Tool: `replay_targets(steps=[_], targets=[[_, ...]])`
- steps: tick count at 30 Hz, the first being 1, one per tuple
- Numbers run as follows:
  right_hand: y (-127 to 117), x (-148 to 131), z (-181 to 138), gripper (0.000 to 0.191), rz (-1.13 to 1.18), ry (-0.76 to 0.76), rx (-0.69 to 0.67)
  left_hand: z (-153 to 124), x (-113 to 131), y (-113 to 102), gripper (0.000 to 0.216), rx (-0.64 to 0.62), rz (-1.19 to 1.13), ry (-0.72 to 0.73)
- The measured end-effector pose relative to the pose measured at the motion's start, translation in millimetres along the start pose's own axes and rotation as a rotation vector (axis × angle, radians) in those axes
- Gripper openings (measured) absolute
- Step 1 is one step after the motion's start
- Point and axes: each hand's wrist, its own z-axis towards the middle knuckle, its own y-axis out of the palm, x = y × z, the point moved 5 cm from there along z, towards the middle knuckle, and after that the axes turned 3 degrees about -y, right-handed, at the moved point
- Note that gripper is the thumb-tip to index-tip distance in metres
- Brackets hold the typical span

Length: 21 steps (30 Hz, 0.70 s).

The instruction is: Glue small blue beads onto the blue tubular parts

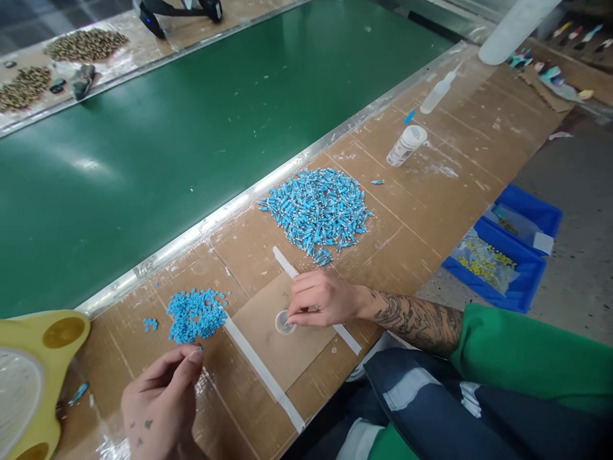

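My left hand [163, 399] is closed in a pinch at the lower left, with a tiny blue ring, mostly hidden, between thumb and forefinger. Just beyond it lies a loose pile of small blue rings [196, 313]. My right hand [320, 297] is also pinched shut, its fingertips at the edge of a small pale round spot [284, 323] on a brown cardboard sheet [287, 358]. Whatever those fingers hold is hidden. White tape strips [261, 364] run along the sheet's sides. Beyond the right hand is a big heap of small blue pointed pieces with metallic ends [320, 211].
A green conveyor belt [215, 140] with a metal edge runs behind the cardboard-covered bench. A white tub [407, 145] and a squeeze bottle [438, 92] stand back right. Blue bins [498, 268] sit below at right. A yellow stool-like piece [57, 329] is at left.
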Motion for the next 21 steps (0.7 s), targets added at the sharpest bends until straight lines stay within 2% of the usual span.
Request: replay_targets(steps=[3, 6, 9, 14, 18, 21], targets=[[1, -1, 1, 0.020, -0.007, -0.011, -0.012, -6, 2, 32, 0.027, -0.247, -0.506, 0.073], [-4, -5, 3, 0.020, -0.044, -0.046, -0.004, -15, 9, 62, 0.026, -0.439, -0.726, 0.061], [-17, -15, 12, 0.017, -0.010, -0.052, 0.067, -24, 10, 80, 0.024, -0.571, -0.846, -0.001], [-28, -38, 43, 0.019, 0.127, -0.025, 0.197, -30, -1, 92, 0.023, -0.657, -0.904, -0.082], [-13, -48, 63, 0.021, 0.150, -0.031, 0.175, -34, -4, 97, 0.022, -0.680, -0.894, -0.119], [-4, -51, 67, 0.018, 0.155, -0.090, 0.192, -37, 0, 98, 0.023, -0.715, -0.909, -0.115]])
